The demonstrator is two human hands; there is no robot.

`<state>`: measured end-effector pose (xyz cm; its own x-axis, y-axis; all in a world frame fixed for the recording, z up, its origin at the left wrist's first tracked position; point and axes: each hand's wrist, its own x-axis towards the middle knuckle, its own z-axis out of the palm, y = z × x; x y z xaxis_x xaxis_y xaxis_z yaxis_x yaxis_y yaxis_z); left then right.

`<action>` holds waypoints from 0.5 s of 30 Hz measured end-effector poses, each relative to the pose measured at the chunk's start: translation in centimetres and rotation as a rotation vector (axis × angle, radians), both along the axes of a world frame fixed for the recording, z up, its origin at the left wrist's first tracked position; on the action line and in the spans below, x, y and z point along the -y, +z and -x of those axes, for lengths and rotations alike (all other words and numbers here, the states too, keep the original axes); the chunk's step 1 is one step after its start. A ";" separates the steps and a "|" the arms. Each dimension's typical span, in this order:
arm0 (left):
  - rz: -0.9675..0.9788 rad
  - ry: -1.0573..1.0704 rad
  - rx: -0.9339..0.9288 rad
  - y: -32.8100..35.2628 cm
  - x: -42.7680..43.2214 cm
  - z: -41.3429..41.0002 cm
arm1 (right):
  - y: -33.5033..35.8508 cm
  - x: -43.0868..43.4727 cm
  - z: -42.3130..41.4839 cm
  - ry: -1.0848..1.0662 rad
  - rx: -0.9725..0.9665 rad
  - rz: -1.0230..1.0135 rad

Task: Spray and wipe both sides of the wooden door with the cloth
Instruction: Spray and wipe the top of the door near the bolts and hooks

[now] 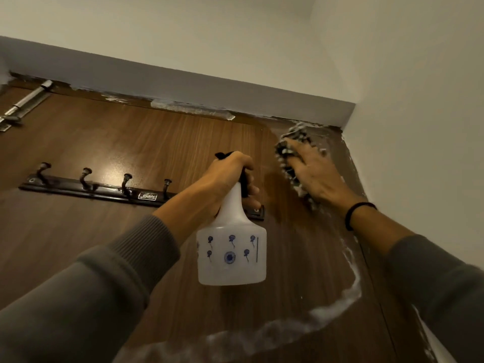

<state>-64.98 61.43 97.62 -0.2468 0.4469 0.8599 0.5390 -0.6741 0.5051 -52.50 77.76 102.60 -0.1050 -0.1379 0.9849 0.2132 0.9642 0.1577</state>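
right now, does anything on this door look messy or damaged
Yes. A white foamy streak curves across the wooden door's lower right, not yet wiped. Along the top edge, a whitish patch and ragged grey paint overlap the wood unevenly. The cloth also looks flecked with white.

Single head-worn wide-angle view tilting steeply upward, facing wooden door (104, 142) top and ceiling (183, 27) at close range; sleeves (78, 297) entering from bottom corners, left hand (230, 174) holding spray bottle (231, 252) nearest lens.

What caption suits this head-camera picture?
Right hand presses a cloth to the top corner of the wooden door while the left hand grips a spray bottle.
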 end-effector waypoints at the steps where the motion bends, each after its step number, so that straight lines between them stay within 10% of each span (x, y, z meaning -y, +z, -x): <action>1: 0.004 -0.002 0.009 0.1 0.1 0.1 | -0.3 -0.2 1.5 -0.073 0.088 -0.024; 5: 0.027 -0.035 0.032 0.9 -0.1 0.3 | 0.6 -3.1 3.5 -0.323 0.216 -0.219; 11: 0.115 -0.026 0.046 0.9 0.3 0.2 | 8.3 -5.2 2.6 -0.323 -0.078 0.163; 15: 0.173 0.027 0.049 1.0 0.7 -0.4 | 10.2 -1.8 6.2 -0.321 -0.047 0.040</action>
